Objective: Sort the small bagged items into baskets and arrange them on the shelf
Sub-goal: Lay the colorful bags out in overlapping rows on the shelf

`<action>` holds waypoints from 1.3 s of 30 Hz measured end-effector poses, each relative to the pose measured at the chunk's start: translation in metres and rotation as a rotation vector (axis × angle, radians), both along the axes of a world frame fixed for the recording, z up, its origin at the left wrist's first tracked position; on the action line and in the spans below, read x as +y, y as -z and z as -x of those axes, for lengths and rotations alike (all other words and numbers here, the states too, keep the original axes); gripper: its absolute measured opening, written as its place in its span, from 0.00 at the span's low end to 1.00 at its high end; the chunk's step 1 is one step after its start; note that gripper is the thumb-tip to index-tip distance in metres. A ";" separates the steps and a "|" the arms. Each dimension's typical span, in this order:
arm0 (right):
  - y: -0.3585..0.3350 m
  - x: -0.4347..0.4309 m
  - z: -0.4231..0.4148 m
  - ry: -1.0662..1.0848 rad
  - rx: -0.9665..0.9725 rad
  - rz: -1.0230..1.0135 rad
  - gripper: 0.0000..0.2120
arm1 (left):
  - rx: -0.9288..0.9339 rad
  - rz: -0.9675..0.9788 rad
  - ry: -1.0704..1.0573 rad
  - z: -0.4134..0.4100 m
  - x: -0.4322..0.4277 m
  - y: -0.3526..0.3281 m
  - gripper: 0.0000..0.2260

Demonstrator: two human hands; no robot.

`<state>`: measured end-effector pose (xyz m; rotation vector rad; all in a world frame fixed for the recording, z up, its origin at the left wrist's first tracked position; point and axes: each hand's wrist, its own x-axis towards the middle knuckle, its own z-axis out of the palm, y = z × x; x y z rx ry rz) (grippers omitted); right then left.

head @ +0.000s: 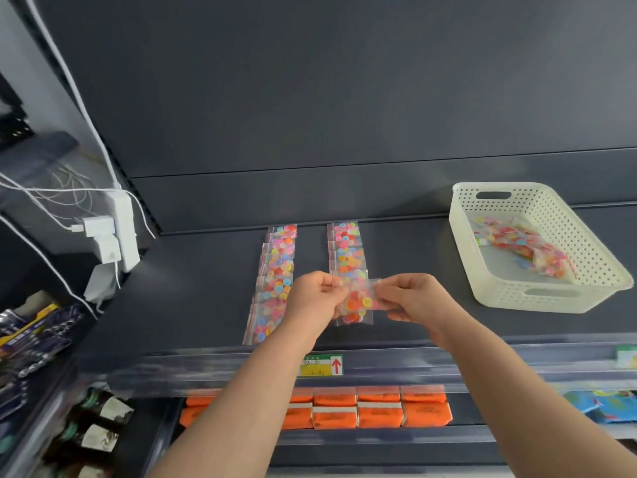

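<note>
We face a dark grey shelf (431, 315) backed by a plain panel (310, 98) of the same colour.

Task items on the shelf:
- A white perforated basket (537, 300) stands at the right, with a loose pile of bagged buttons (524, 246) lying inside it.
- A left row of bags (275, 274) runs from the far edge of the shelf toward the near edge, each clear bag overlapping the next.
- A right row of bags (346, 250) lies parallel to it, apart from the first row and shorter at the near end.

Hand state:
- We see the left hand (313, 298) pinching the left edge of one small bag of buttons (358, 305), with the fingers curled onto it.
- The right hand (413, 298) pinches the bag's right edge in the same way.
- The bag sits between the two hands at the near end of the right row; we cannot tell whether it touches the shelf.

Surroundings:
- A white power strip (124, 229) with plugged-in adapters and cables is fixed at the far left.
- A price label (320, 365) with a red arrow sits on the shelf's front rail.
- Orange packs (379, 408) fill the shelf below.
</note>
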<state>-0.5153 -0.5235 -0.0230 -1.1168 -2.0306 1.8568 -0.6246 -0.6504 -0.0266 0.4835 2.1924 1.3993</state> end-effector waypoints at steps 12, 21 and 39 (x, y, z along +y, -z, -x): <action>0.031 -0.027 -0.001 -0.047 -0.235 -0.489 0.17 | 0.334 0.351 0.094 0.005 -0.017 0.032 0.10; 0.035 -0.031 0.001 -0.010 -0.280 -0.565 0.17 | 0.428 0.477 0.122 0.005 -0.013 0.038 0.16; -0.012 0.109 -0.076 0.230 -0.199 -1.223 0.09 | 0.321 0.146 0.312 -0.062 0.149 -0.012 0.09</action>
